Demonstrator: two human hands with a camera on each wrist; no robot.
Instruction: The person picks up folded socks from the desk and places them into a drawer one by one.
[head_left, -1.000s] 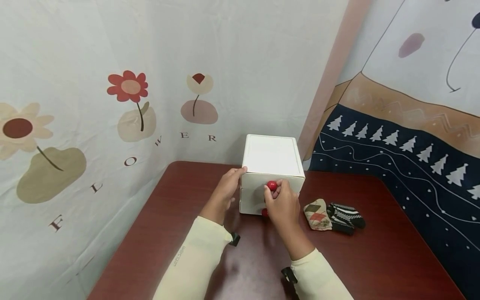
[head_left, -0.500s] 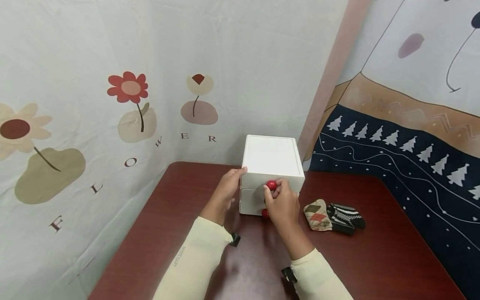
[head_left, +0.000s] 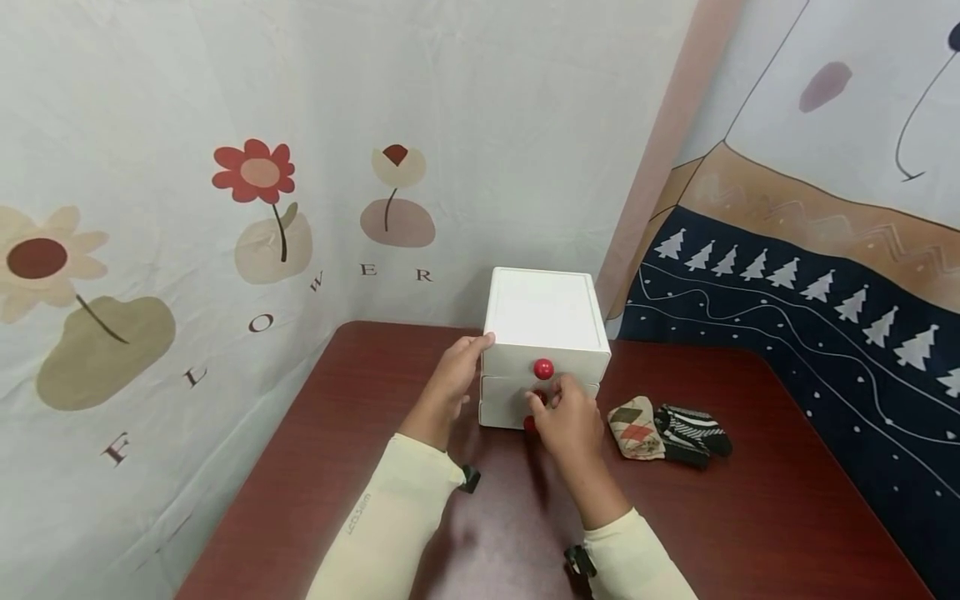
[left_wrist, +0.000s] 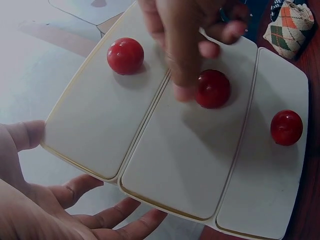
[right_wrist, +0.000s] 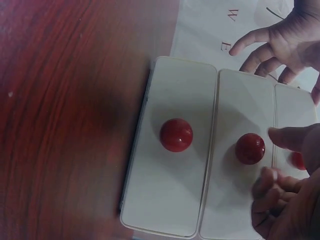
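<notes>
A small white drawer box (head_left: pixel 543 308) stands on the table, its three drawers in and each fitted with a round red knob. My left hand (head_left: pixel 455 372) rests against the box's left side, thumb at the upper front edge and fingers extended along the side. In front of the box, my right hand (head_left: pixel 572 423) is at the middle knob (left_wrist: pixel 212 89), thumb and fingers apart on either side of it. The right wrist view shows a gap between the thumb tip and that knob. Above it sits the top knob (head_left: pixel 543 369), below it the bottom knob (right_wrist: pixel 176 135).
To the right of the box lie an argyle-patterned sock (head_left: pixel 636 428) and a black-and-white patterned sock (head_left: pixel 692 435), both folded. The table (head_left: pixel 750 517) is reddish brown. Behind it hangs a pale cloth (head_left: pixel 480 125) with printed flowers, and a dark printed cloth (head_left: pixel 795 333) hangs at right.
My right hand has let go of the top knob and moved down to the middle one. The left hand stays at the box's side.
</notes>
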